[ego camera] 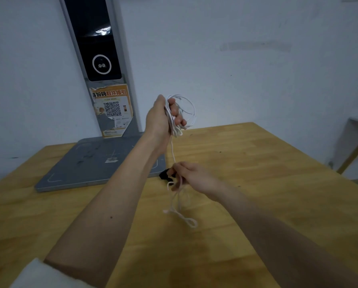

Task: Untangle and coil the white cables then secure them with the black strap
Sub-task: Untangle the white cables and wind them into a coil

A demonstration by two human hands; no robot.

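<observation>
Up high, the left hand (160,119) has its grip closed around the looped white cables (180,113); one strand drops toward six o'clock into the right hand (189,175), pinched shut on it, black strap (165,175) lying on the wooden surface (257,173) beside those fingers.

Both forearms are bare; a white sleeve (38,275) covers the left upper arm.

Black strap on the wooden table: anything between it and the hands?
Partly. The black strap lies on the wooden table by the grey scale base, just beyond the right hand, whose fingers partly cover it. Both hands are occupied: the left hand grips the coiled white cables, the right hand their loose tail.
</observation>
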